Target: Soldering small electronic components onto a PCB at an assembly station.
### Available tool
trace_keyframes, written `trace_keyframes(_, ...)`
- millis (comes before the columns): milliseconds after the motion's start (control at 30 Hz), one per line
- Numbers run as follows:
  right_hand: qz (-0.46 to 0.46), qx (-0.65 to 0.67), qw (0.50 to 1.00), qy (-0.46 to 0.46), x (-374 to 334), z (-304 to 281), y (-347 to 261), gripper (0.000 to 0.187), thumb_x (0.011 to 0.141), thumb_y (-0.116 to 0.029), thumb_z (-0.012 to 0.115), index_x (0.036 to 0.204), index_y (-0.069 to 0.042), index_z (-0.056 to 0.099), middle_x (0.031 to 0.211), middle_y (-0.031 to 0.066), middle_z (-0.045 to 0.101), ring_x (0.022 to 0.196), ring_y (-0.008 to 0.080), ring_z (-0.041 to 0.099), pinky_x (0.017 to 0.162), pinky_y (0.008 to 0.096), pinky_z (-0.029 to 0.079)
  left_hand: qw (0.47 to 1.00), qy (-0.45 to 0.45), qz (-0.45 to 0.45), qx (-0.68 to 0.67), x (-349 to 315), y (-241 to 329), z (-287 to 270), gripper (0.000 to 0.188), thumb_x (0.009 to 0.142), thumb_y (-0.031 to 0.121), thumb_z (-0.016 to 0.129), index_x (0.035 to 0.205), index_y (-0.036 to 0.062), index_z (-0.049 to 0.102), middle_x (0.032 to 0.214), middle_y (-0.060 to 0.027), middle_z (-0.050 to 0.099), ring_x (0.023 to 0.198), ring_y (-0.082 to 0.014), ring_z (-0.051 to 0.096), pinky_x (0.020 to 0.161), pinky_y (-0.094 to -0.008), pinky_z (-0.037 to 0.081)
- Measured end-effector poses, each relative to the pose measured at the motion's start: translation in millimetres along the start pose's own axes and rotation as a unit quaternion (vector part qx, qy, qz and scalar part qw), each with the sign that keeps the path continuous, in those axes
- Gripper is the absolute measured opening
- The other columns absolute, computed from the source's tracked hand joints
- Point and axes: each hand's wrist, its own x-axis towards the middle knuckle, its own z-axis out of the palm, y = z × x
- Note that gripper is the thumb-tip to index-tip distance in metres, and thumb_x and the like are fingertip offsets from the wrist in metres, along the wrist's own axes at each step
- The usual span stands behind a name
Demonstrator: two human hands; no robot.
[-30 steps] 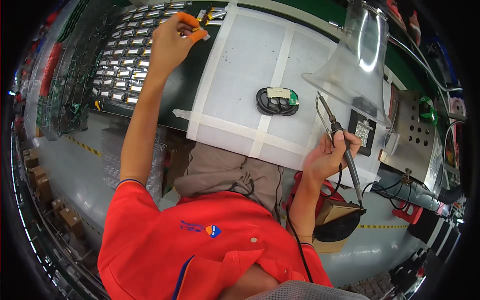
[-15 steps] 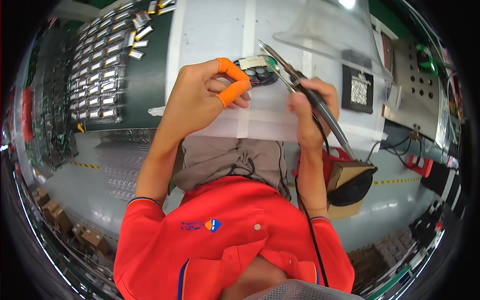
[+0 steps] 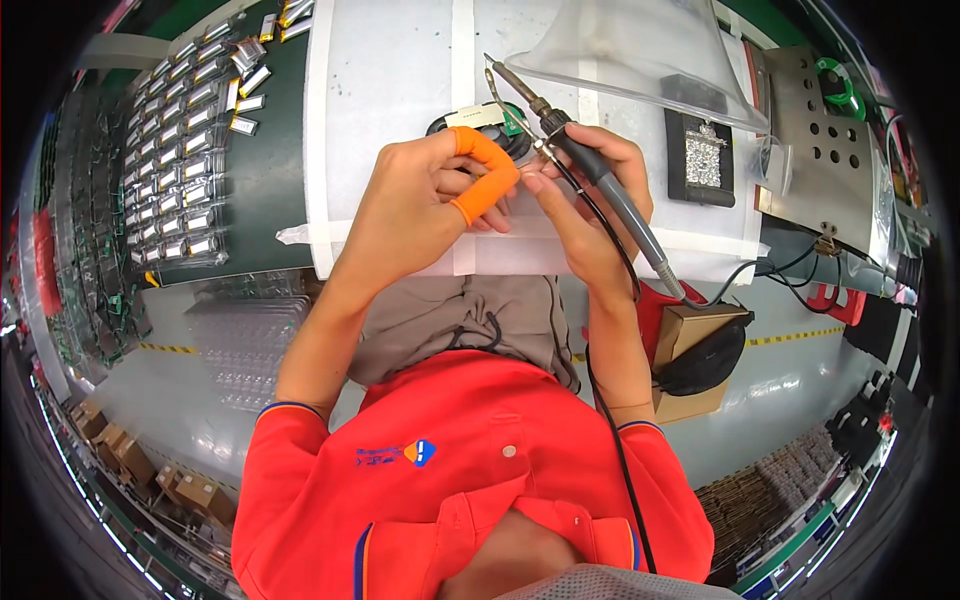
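Observation:
My right hand [image 3: 590,235] grips a grey-and-black soldering iron [image 3: 628,215], its tip pointing up and away to the left. A thin curved metal tube [image 3: 505,108] runs beside the iron's tip. Orange finger covers sit on the thumb and forefinger of my left hand [image 3: 410,205]. Those fingers are pinched together close to my right thumb; whatever is between them is too small to make out. Just beyond my hands lies a black rounded device [image 3: 438,127] with a pale flat piece [image 3: 475,118] and a green circuit board [image 3: 514,118], partly covered by the fingers.
Rows of small silver battery cells [image 3: 185,160] lie on the dark green surface at left. A clear plastic hood [image 3: 640,50] stands over the far right of the white table [image 3: 390,60]. Near it are a black tray [image 3: 688,185] of silvery bits and a perforated metal box [image 3: 815,150].
My right hand has moved left with the soldering iron, so its fingertips now meet those of my left hand. The view has shifted slightly to the right.

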Motion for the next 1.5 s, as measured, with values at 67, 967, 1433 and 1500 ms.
trace_keyframes(67,-0.007,-0.005,1.000,-0.002,-0.2,0.2,0.1,0.049,0.078,0.013,0.067,0.120,0.003,0.045,0.096,0.0116,0.059,0.090,0.0156,0.062,0.082,0.0285,0.051,1.000,0.006,-0.001,-0.031,-2.2,0.2,-0.2,0.016,0.091,0.007,0.060,0.100,-0.0063,0.055,0.085,-0.0129,0.065,0.070,-0.0178,0.068,0.060,-0.0256,0.055)
trace_keyframes(967,-0.037,0.063,0.979,0.190,0.8,-1.1,-0.3,0.016,0.079,0.003,0.055,0.085,-0.006,0.042,0.065,-0.0008,0.039,0.054,0.0052,0.032,0.050,0.0197,0.028,0.896,0.118,0.256,0.343,45.1,-7.7,-23.7,0.007,0.076,-0.006,0.063,0.082,-0.0040,0.060,0.087,-0.0109,0.058,0.076,-0.0284,0.055,0.070,-0.0313,0.044)
trace_keyframes(1433,-0.075,0.115,0.965,0.225,3.6,-3.9,3.5,0.017,0.077,0.009,0.053,0.083,-0.003,0.043,0.062,-0.0008,0.039,0.056,0.0039,0.031,0.050,0.0203,0.026,0.881,0.095,0.269,0.378,48.2,-5.3,-20.5,0.008,0.075,-0.001,0.067,0.081,-0.0035,0.063,0.080,-0.0116,0.056,0.076,-0.0291,0.053,0.071,-0.0377,0.043)
trace_keyframes(1500,-0.072,0.119,0.964,0.227,2.9,-2.5,2.1,0.017,0.076,0.009,0.053,0.083,-0.003,0.043,0.062,-0.0010,0.039,0.056,0.0040,0.031,0.050,0.0204,0.025,0.877,0.094,0.279,0.381,49.7,-7.0,-20.8,0.008,0.075,-0.002,0.067,0.081,-0.0033,0.063,0.080,-0.0117,0.056,0.076,-0.0291,0.053,0.070,-0.0378,0.043)
